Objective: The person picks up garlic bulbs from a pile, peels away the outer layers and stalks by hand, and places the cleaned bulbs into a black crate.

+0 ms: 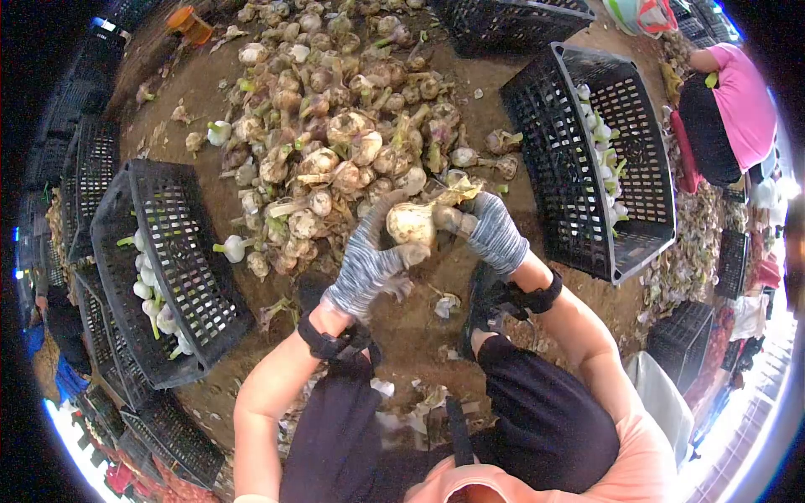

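Note:
A garlic bulb (411, 224) with dry, loose outer skin is held between my two gloved hands. My left hand (373, 251), in a grey striped glove with soiled fingers, wraps round the bulb from the left and below. On the right, my right hand (493, 230) pinches the yellowish stem and leaf end (455, 194) of the same bulb. Just beyond my hands lies a large heap of unpeeled garlic (323, 155) on the brown ground. A whiter, cleaned bulb (234, 248) with a green stem rests at the heap's left edge.
Black crates with white bulbs stand left (189, 277) and right (566, 184). Another black crate (511, 25) is beyond the heap. An orange container (189, 25) lies far left. A person in pink (742, 109) sits at the far right. Peelings (428, 402) lie between my legs.

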`<state>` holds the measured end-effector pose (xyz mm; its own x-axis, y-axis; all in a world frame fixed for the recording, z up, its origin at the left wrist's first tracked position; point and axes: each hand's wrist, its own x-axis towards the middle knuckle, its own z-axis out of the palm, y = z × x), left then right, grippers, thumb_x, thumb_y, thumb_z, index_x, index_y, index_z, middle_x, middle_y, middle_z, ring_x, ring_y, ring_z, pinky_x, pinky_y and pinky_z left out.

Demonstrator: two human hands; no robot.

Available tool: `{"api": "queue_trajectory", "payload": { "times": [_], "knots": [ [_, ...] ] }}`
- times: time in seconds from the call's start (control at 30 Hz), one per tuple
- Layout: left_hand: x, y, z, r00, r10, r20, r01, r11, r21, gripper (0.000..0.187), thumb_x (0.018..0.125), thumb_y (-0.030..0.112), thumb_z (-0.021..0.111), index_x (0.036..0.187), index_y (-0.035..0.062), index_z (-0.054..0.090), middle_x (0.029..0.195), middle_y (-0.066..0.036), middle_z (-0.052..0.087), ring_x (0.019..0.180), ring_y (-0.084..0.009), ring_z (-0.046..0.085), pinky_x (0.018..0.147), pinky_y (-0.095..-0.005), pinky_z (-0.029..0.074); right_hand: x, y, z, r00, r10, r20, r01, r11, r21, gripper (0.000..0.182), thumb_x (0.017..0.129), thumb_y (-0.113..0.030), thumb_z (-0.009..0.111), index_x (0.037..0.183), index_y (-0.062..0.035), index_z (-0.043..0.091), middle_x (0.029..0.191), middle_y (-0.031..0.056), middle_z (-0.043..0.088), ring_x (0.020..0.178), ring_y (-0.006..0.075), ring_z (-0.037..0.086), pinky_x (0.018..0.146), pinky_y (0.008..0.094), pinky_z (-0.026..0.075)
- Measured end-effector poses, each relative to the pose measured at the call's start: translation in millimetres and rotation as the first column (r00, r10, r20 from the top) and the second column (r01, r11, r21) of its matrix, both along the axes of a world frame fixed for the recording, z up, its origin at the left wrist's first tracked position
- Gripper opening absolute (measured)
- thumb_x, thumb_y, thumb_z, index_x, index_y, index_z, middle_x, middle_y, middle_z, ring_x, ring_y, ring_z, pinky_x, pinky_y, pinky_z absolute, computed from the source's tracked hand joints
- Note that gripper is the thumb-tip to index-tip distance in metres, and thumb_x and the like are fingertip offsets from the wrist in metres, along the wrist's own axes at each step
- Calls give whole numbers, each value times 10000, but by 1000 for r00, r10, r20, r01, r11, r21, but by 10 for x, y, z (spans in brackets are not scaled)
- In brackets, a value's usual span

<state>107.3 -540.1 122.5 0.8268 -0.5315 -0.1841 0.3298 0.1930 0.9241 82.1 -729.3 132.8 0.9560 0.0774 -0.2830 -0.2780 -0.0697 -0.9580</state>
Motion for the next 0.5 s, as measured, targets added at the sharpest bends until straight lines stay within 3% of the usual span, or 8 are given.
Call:
{"api": "queue_trajectory", "payload": {
  "times": [0.07,0.13,0.17,0.2,0.27,0.3,0.37,0.5],
  "knots": [
    [21,56,42,1000,-19,25,19,1000,13,671,725,436,708,1248,97,459,1119,-65,555,963,-143,554,821,-276,470,-35,-25,-71,998,4,-60,2,996,94,175,835,-135,607,949,-2,599,872,20,615,771,95,544,701,258,466],
    [50,167,95,755,-38,-655,-67,989,-134,574,776,576,577,1149,144,521,857,-26,607,638,-90,575,540,-209,482,-85,-9,-109,995,27,101,-15,993,-117,157,818,-90,615,958,-19,607,891,24,624,789,107,553,706,262,468],
    [136,183,-65,599,-145,-788,-97,963,-250,464,850,529,498,1092,135,550,677,2,603,437,-79,518,422,-232,482,-106,39,-59,987,33,160,-16,994,-104,177,801,-49,618,978,-40,612,909,45,628,824,133,568,735,278,465],
    [119,258,-162,529,-25,-848,-168,977,-133,395,885,473,473,1072,135,560,627,-10,591,386,-88,500,409,-244,484,-120,81,-59,986,36,160,-19,995,-103,177,801,-49,618,978,-40,612,909,45,628,824,133,568,735,278,465],
    [226,399,-193,562,-383,-733,-50,869,-493,416,881,464,486,1112,124,553,767,-40,634,561,-122,598,521,-278,536,-149,143,-73,964,54,262,-29,995,-97,185,805,-43,612,990,-42,605,912,74,625,863,166,576,771,297,458],
    [202,378,-211,564,-380,-733,-55,868,-493,416,881,464,486,1112,124,553,767,-40,634,561,-122,598,521,-278,536,-179,158,-86,978,30,207,-23,999,-36,222,810,-47,605,1032,-48,598,961,91,615,915,198,574,811,307,446],
    [149,248,-185,619,-122,-776,-136,956,-258,410,898,392,478,1189,106,514,991,-76,625,833,-171,623,687,-329,551,-165,130,-111,958,77,278,-40,990,-136,241,815,-54,601,1056,-47,588,994,98,607,937,201,569,825,306,442],
    [109,207,-72,733,-32,-680,-174,957,-232,446,877,320,506,1262,101,458,1176,-85,553,1039,-197,554,812,-346,517,-128,121,-154,882,125,454,4,962,-273,279,817,-76,604,1090,-40,554,1041,123,584,970,215,562,846,310,437]
  ]
}}
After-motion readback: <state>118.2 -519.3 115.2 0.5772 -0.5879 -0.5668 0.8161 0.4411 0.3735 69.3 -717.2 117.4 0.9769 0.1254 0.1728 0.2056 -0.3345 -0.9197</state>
